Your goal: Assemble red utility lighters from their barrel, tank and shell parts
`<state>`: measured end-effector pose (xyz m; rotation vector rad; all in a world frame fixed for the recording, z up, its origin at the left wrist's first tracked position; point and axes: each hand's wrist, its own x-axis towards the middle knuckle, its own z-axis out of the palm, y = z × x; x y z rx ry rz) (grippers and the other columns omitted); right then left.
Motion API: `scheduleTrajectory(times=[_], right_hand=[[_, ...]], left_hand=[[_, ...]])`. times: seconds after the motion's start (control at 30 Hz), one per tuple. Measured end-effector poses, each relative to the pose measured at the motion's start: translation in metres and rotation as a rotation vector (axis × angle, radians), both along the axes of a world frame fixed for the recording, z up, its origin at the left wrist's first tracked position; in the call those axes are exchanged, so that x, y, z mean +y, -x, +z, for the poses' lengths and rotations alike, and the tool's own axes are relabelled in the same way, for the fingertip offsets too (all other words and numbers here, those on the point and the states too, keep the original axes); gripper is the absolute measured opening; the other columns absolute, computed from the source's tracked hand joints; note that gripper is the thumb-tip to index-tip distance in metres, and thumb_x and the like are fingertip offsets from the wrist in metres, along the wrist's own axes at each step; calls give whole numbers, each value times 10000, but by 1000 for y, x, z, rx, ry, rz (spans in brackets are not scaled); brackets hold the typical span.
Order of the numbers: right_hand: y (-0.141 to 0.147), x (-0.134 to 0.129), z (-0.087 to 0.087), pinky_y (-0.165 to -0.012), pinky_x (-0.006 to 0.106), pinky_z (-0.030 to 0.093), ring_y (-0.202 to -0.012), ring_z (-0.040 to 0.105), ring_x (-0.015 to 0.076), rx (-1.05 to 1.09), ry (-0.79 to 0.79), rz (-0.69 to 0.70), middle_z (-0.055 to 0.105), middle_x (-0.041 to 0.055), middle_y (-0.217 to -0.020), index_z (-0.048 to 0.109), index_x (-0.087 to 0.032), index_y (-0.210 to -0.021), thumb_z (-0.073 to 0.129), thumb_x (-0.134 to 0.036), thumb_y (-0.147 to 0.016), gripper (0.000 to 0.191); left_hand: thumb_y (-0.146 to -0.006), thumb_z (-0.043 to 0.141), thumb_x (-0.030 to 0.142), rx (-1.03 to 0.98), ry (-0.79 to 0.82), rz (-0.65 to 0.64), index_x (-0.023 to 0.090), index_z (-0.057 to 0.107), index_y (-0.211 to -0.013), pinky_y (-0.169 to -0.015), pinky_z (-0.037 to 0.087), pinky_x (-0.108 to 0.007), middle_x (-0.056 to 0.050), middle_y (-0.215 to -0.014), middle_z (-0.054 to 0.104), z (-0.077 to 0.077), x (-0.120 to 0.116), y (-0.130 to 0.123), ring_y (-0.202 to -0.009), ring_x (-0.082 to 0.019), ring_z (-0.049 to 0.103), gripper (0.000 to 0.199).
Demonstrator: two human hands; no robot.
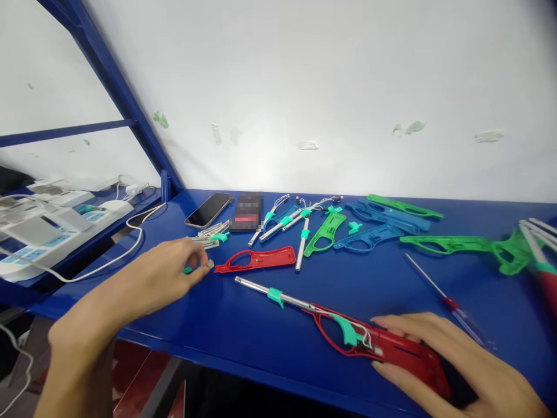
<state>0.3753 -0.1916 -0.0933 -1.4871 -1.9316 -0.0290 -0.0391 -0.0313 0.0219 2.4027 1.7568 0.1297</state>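
Red casing (407,355), clasped by right hand (472,368), on blue table (200,316); left hand (169,270) pinching pale bit (211,264); white wall (282,75) behind.

Shiny metal tube (296,302), plastic casing (409,355)

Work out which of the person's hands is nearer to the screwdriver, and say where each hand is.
Right. The right hand is close by, just on the near side of the screwdriver; the left hand is well off to its left.
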Motion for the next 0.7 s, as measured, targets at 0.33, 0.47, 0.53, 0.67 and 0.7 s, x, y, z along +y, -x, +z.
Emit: scheduleTrajectory(times=[0.33, 0.47, 0.53, 0.67, 0.7], right_hand=[[1, -2, -1, -782, 223, 691, -938, 850, 186, 25, 70, -68, 827, -33, -1177, 630, -394, -1366, 721, -628, -973, 466], [1, -3, -4, -821, 241, 694, -951, 845, 193, 36, 97, -87, 820, -25, -1189, 623, -399, -1400, 713, -645, -971, 502], [1, -4, -5, -822, 244, 694, -945, 843, 197, 47, 91, -87, 819, -21, -1189, 636, -396, -1390, 724, -639, -962, 499], [0, -4, -6, -812, 268, 698, -888, 841, 214, 70, 58, -89, 827, 1, -1158, 701, -366, -1354, 757, -599, -942, 477], [0, -3, -6, -811, 277, 699, -881, 839, 222, 83, 54, -89, 832, 9, -1147, 728, -356, -1332, 772, -591, -929, 469]], left_hand=[[-894, 380, 342, 15, -118, 283, 229, 559, -1046, -787, 459, -360, -11, -753, 672, 38, 4, 29, -776, -285, 663, 261], [-887, 425, 352, 0, -8, 230, 216, 642, -1013, -930, 472, -355, -68, -1013, 759, 27, 10, 45, -989, -295, 692, 285], [-922, 484, 396, 5, 66, 215, 214, 687, -1033, -919, 481, -335, -54, -1060, 777, 21, 11, 51, -1007, -285, 702, 294], [-967, 566, 403, 48, 153, 246, 208, 713, -1158, -889, 483, -322, -23, -1037, 787, 14, 9, 60, -987, -268, 714, 311], [-983, 564, 384, 66, 169, 266, 200, 711, -1173, -882, 488, -330, -21, -996, 780, 13, 10, 62, -965, -267, 715, 302]])
